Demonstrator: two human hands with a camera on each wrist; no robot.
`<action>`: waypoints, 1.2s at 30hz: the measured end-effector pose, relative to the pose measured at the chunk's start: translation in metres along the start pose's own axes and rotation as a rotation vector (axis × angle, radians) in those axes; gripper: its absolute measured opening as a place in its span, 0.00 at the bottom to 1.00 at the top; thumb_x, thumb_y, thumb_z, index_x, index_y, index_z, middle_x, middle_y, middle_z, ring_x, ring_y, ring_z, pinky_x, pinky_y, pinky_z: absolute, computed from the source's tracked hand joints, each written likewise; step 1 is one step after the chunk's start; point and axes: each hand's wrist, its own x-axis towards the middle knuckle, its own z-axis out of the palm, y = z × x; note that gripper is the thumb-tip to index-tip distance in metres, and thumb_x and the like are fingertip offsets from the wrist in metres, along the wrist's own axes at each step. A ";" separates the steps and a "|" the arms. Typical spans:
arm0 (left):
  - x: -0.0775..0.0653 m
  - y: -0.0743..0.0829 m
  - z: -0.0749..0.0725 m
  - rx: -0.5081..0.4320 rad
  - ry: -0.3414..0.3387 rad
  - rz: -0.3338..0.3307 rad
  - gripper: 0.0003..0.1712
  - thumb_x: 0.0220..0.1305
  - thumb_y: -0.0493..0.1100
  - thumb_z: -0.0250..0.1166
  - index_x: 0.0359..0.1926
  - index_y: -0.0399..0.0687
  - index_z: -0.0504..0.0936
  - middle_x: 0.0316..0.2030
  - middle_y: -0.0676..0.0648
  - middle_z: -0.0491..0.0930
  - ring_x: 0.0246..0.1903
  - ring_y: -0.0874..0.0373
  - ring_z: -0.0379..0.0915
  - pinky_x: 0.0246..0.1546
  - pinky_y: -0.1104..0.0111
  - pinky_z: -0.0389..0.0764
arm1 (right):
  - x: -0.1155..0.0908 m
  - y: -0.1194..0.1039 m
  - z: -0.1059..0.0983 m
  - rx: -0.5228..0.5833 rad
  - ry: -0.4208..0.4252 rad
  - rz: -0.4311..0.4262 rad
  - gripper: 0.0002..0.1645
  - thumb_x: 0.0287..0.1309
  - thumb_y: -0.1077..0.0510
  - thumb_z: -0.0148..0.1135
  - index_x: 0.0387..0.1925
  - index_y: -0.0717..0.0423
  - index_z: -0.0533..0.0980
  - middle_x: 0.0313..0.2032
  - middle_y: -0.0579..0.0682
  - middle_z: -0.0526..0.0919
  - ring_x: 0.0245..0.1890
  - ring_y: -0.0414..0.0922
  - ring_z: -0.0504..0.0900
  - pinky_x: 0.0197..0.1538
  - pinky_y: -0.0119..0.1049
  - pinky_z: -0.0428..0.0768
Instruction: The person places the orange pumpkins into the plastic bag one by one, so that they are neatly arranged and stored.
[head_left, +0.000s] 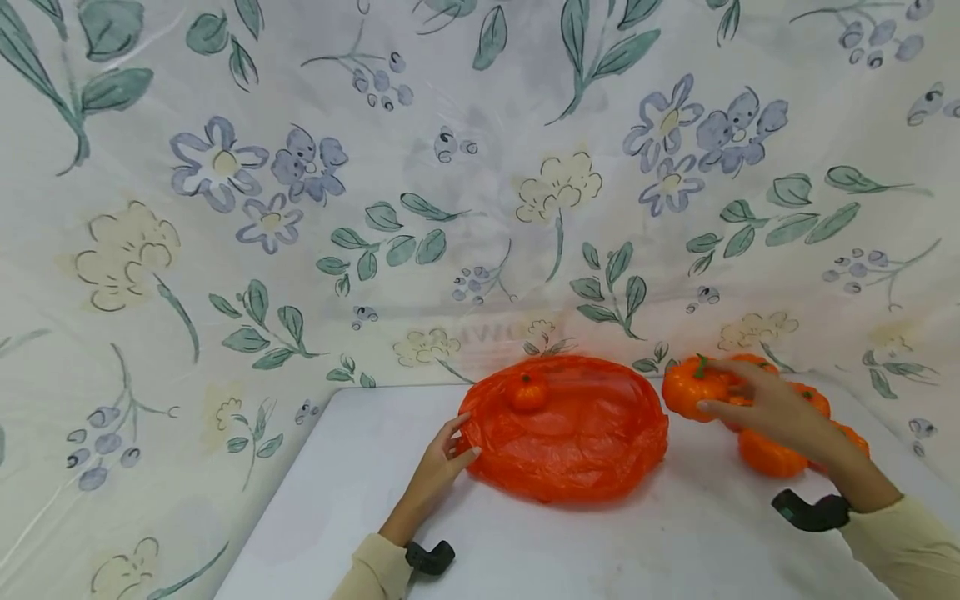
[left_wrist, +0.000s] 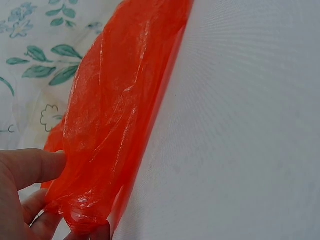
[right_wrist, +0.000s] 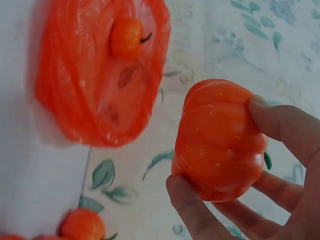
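A small orange pumpkin (head_left: 686, 390) with a green stem is held up by my right hand (head_left: 772, 408). In the right wrist view, the thumb and fingers grip the ribbed pumpkin (right_wrist: 220, 145) around its sides. Left of it, a red plastic bag (head_left: 570, 454) lies spread open on the white table. One smaller orange pumpkin (head_left: 528, 393) sits within the bag. My left hand (head_left: 438, 467) holds the bag's left edge. In the left wrist view, the thumb and fingers pinch the crinkled red plastic (left_wrist: 100, 125), and some fingertips are hidden by it.
Several more orange pumpkins (head_left: 772, 454) are clustered at the table's right side, partly hidden behind the right arm. The white table (head_left: 360, 467) ends at a floral-patterned sheet (head_left: 480, 208) behind it. Dark bands (head_left: 812, 510) sit on both wrists.
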 end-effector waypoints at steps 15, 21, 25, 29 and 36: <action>-0.002 -0.001 0.002 0.003 0.009 -0.007 0.35 0.66 0.41 0.65 0.72 0.53 0.66 0.65 0.40 0.72 0.58 0.45 0.73 0.56 0.53 0.81 | 0.053 -0.039 0.038 0.072 -0.093 -0.082 0.50 0.56 0.36 0.70 0.71 0.57 0.64 0.67 0.66 0.69 0.61 0.66 0.73 0.45 0.47 0.87; -0.002 -0.001 0.001 0.005 -0.001 0.002 0.35 0.66 0.41 0.65 0.72 0.52 0.66 0.65 0.39 0.72 0.58 0.45 0.73 0.55 0.54 0.82 | 0.068 -0.043 0.052 0.116 -0.141 -0.116 0.49 0.56 0.36 0.70 0.70 0.55 0.65 0.68 0.64 0.69 0.62 0.66 0.72 0.48 0.49 0.87; -0.001 -0.002 0.000 0.014 -0.003 0.003 0.35 0.66 0.42 0.66 0.72 0.52 0.66 0.64 0.38 0.72 0.57 0.45 0.74 0.54 0.54 0.82 | 0.075 -0.045 0.062 0.134 -0.151 -0.146 0.48 0.56 0.36 0.69 0.70 0.55 0.65 0.68 0.63 0.69 0.62 0.66 0.73 0.50 0.50 0.86; 0.000 -0.003 -0.001 0.026 -0.010 0.012 0.35 0.66 0.42 0.65 0.72 0.52 0.65 0.64 0.38 0.71 0.57 0.45 0.74 0.55 0.55 0.82 | 0.081 -0.047 0.070 0.167 -0.165 -0.184 0.46 0.58 0.39 0.69 0.70 0.56 0.65 0.68 0.63 0.68 0.62 0.66 0.73 0.52 0.51 0.85; 0.000 -0.001 -0.001 0.036 -0.008 0.022 0.35 0.66 0.42 0.65 0.72 0.50 0.65 0.65 0.36 0.70 0.57 0.43 0.74 0.54 0.55 0.82 | 0.091 -0.055 0.082 0.145 -0.169 -0.215 0.45 0.58 0.39 0.69 0.70 0.56 0.65 0.70 0.61 0.67 0.61 0.63 0.74 0.56 0.53 0.83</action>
